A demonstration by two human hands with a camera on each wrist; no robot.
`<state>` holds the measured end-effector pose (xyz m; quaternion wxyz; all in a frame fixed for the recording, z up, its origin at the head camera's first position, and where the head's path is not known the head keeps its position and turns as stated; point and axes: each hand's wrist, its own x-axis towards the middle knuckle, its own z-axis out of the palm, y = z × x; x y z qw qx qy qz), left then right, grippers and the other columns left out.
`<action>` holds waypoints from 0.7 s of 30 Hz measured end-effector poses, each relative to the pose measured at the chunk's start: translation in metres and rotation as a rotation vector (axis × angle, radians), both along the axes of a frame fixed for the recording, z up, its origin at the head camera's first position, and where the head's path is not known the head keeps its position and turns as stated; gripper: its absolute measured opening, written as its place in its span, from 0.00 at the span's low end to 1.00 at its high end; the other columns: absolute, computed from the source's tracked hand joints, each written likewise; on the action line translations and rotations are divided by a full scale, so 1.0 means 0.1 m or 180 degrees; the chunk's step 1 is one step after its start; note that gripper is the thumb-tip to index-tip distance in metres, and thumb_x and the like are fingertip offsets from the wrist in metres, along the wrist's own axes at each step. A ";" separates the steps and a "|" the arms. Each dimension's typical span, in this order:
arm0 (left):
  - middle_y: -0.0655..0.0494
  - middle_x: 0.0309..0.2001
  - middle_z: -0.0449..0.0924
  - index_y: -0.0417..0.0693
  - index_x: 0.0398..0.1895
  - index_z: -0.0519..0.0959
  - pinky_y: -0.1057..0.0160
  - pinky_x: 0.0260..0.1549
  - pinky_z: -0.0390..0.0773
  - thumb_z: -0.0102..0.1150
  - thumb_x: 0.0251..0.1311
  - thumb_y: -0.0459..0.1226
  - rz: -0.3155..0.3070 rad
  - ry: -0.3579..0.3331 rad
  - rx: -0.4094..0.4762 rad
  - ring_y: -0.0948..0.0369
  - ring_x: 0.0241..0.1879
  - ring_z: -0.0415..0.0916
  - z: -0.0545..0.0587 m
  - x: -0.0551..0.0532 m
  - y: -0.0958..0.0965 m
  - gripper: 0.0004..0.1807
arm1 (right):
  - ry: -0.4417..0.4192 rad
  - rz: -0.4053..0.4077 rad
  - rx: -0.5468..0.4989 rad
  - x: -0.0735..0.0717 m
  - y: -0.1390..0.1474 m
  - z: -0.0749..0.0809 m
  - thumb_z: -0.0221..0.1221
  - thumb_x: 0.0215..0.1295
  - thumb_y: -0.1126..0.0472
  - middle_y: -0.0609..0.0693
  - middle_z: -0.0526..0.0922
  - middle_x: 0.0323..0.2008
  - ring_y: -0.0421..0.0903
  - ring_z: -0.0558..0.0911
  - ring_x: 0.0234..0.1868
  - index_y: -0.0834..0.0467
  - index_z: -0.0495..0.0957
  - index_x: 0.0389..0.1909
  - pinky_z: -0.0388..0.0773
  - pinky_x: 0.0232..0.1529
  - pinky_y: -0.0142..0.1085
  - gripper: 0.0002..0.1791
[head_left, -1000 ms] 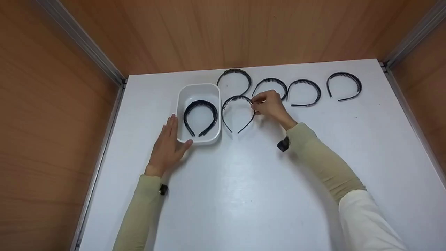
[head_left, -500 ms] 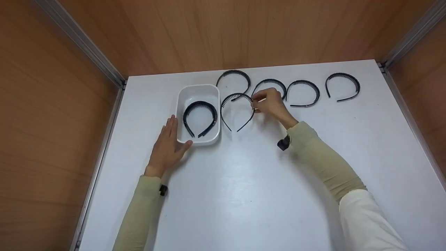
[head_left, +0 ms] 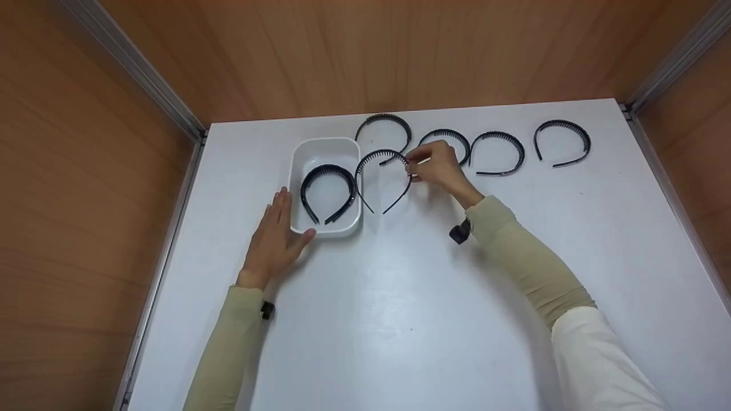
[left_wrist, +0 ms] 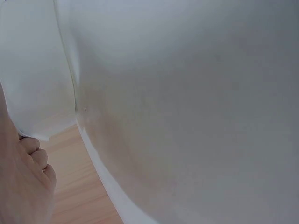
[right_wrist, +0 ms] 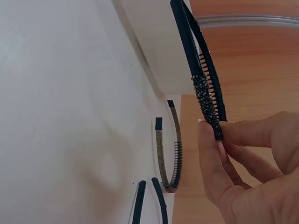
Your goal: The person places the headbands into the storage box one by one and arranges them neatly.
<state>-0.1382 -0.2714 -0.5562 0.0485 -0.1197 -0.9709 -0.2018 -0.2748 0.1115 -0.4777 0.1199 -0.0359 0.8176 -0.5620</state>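
Note:
My right hand (head_left: 440,166) pinches a black toothed headband (head_left: 383,152) by its right side, between thumb and fingers. In the right wrist view this headband (right_wrist: 205,95) shows a sparkly, studded stretch near the fingertips. It hangs raised, its left side overlapping the right rim of a white plastic container (head_left: 326,234). Inside that container lie black headbands (head_left: 329,169), nested together so that I cannot tell how many. My left hand (head_left: 273,242) rests against the container's left wall, fingers straight, thumb at the front corner. In the left wrist view, part of the left hand (left_wrist: 25,179) shows beside the container (left_wrist: 35,70).
Several black headbands lie along the back of the white table (head_left: 365,319): one behind the held headband (head_left: 388,117), one partly behind the right hand (head_left: 457,134), another (head_left: 508,136) touching it, and one farther right (head_left: 577,127). Wooden panels (head_left: 365,51) enclose the back and sides.
My right hand has moved slightly left with the headband, which now overlaps the container's right rim. The left hand and the container have stayed put.

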 end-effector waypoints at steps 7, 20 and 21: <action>0.45 0.88 0.39 0.39 0.88 0.42 0.51 0.87 0.43 0.54 0.75 0.63 -0.0020 0.0061 -0.0019 0.48 0.88 0.38 -0.02 -0.02 -0.01 0.56 | -0.0006 0.0094 -0.0032 -0.03 -0.08 0.03 0.66 0.67 0.71 0.58 0.85 0.48 0.44 0.88 0.39 0.68 0.87 0.54 0.92 0.42 0.35 0.15; 0.44 0.88 0.39 0.39 0.88 0.42 0.51 0.87 0.42 0.55 0.75 0.63 -0.0013 0.0001 -0.0015 0.49 0.88 0.38 -0.02 -0.02 -0.01 0.56 | -0.0046 0.0148 -0.0025 -0.06 -0.24 0.07 0.67 0.68 0.70 0.57 0.85 0.48 0.44 0.88 0.40 0.67 0.87 0.55 0.92 0.42 0.34 0.15; 0.44 0.88 0.39 0.39 0.88 0.42 0.50 0.87 0.43 0.55 0.75 0.63 -0.0014 0.0014 -0.0014 0.48 0.88 0.39 -0.02 -0.02 -0.01 0.56 | -0.0047 0.0154 -0.0040 -0.06 -0.26 0.07 0.67 0.68 0.70 0.57 0.85 0.48 0.44 0.88 0.40 0.67 0.87 0.55 0.92 0.42 0.34 0.15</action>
